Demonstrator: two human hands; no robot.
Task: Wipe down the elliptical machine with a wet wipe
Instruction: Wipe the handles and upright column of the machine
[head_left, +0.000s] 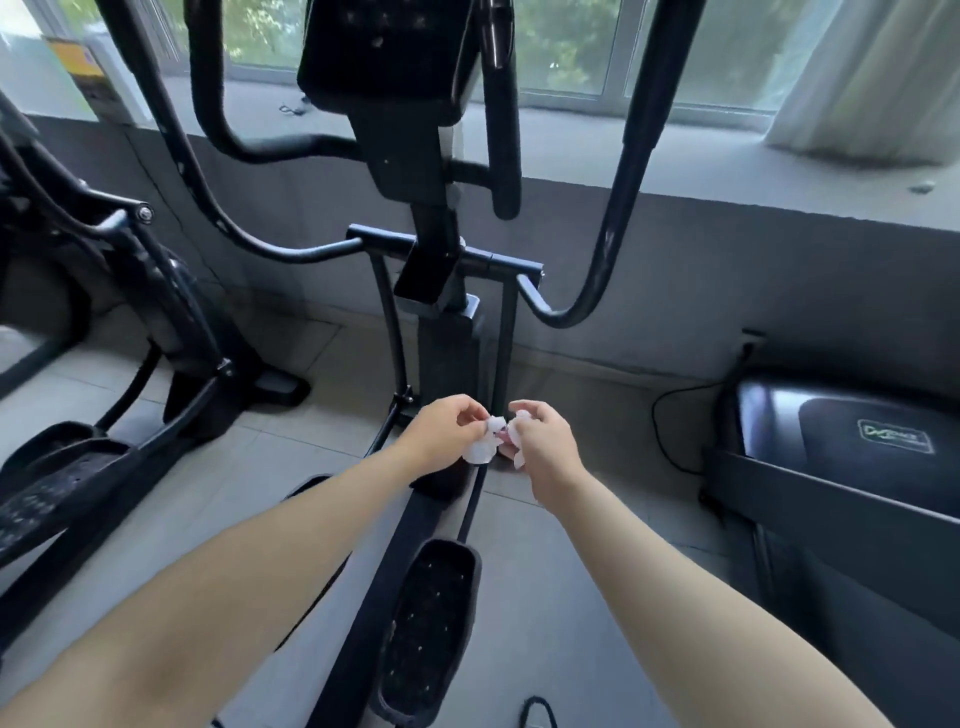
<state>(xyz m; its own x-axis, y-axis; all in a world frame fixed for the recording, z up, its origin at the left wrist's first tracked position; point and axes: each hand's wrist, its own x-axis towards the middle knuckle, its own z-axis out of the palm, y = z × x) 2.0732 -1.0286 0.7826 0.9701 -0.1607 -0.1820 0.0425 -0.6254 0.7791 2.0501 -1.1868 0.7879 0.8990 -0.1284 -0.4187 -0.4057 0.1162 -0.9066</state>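
Observation:
A black elliptical machine (439, 332) stands straight ahead, with its console at the top, two curved handlebars and a foot pedal (428, 618) below my arms. Both my hands are held out low in front of its centre column. My left hand (441, 434) and my right hand (543, 441) each pinch a side of a crumpled white wet wipe (485, 441), which hangs between them above the machine's base rail.
A second black elliptical (119, 332) stands at the left. At the right lies a black treadmill (836, 447) with a cable on the tiled floor. A grey sill, windows and a white curtain (883, 73) run along the back.

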